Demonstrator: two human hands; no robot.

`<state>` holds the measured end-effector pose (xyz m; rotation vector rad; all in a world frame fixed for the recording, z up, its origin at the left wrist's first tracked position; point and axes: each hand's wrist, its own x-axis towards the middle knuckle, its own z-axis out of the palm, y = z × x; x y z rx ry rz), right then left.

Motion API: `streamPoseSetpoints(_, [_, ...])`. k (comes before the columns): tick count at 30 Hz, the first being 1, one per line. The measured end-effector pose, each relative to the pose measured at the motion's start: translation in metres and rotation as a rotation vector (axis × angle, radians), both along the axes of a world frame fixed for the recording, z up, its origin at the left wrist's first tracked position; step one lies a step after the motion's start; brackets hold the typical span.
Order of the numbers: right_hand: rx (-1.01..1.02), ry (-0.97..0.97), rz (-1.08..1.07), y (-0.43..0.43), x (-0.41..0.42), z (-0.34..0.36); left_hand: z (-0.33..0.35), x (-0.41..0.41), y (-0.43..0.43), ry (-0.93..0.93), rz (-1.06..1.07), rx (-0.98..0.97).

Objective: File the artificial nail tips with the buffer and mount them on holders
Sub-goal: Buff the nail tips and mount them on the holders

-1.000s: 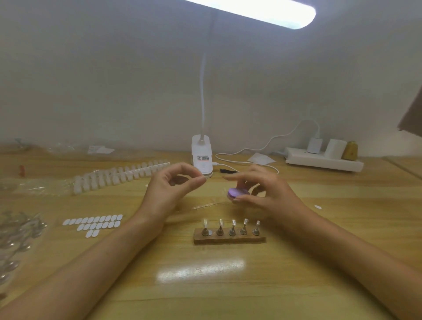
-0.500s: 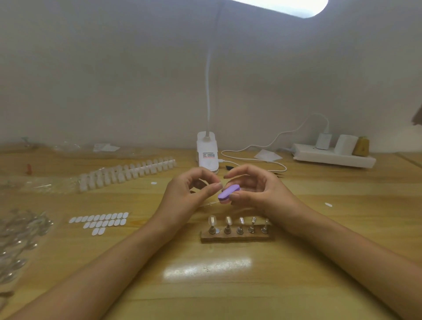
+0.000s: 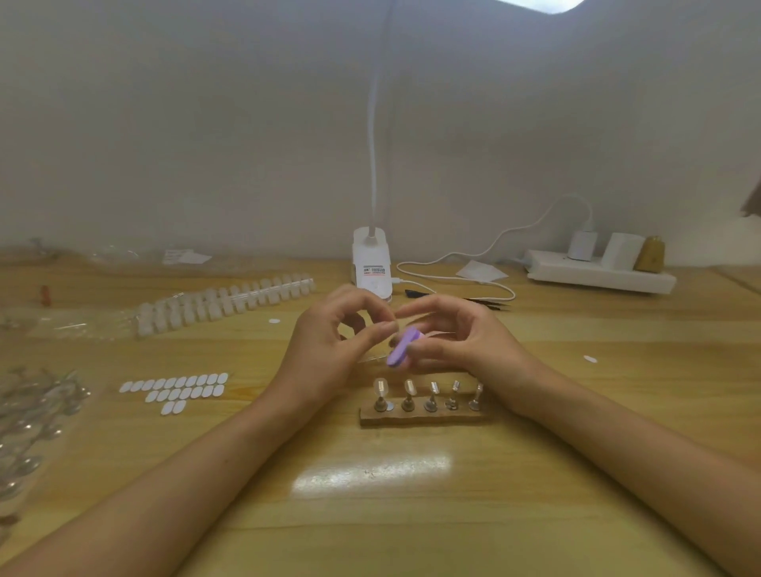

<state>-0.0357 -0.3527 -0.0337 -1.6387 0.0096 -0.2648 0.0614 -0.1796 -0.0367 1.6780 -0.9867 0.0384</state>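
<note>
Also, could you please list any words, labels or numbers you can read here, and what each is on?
No text is readable here.
White lamp base: label with dark and red print, too blurred to read.
Paper slip at the back left: any print is too small to tell.

Glossy varnished wood worktop (image 3: 370, 515) – white plastic lamp base (image 3: 371, 267), shiny metal holders (image 3: 430, 401) on a rough wooden block (image 3: 420, 418).

Overexposed lamp head (image 3: 539, 4) at one o'clock lights everything softly; its glare patch sits on the wooden table (image 3: 412, 535) at six. The purple buffer (image 3: 401, 346) is motion-blurred; edges bow, hazy.
</note>
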Motion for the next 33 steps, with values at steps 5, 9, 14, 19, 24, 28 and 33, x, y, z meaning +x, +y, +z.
streamPoseSetpoints(5, [0.045, -0.019, -0.09, -0.0015, 0.0014, -0.0009, 0.0009, -0.0014, 0.0003, -0.02, 0.007, -0.002])
streamPoseSetpoints(9, [0.031, -0.033, -0.115, -0.0003, 0.0027, -0.0027, 0.002, -0.0025, 0.0006, -0.017, -0.016, 0.0])
streamPoseSetpoints(14, [0.022, -0.003, -0.093, -0.0069, 0.0038, -0.0025, 0.0024, -0.0048, 0.0007, -0.014, -0.024, -0.003])
streamPoseSetpoints(19, [-0.066, 0.018, -0.033, -0.0028, 0.0035, -0.0025, 0.003, -0.005, 0.0001, -0.028, -0.001, 0.001])
streamPoseSetpoints(24, [0.052, -0.008, -0.132, -0.006, 0.0035, -0.0026, 0.0025, -0.0047, 0.0, -0.027, -0.005, -0.007])
streamPoseSetpoints(28, [-0.008, 0.007, -0.102, -0.002, 0.0044, -0.003, 0.0011, -0.0036, -0.0001, -0.031, -0.011, 0.004])
streamPoseSetpoints(33, [-0.042, 0.02, -0.069, 0.0, 0.0039, -0.0023, 0.0016, -0.0028, -0.0001, -0.025, -0.005, -0.007])
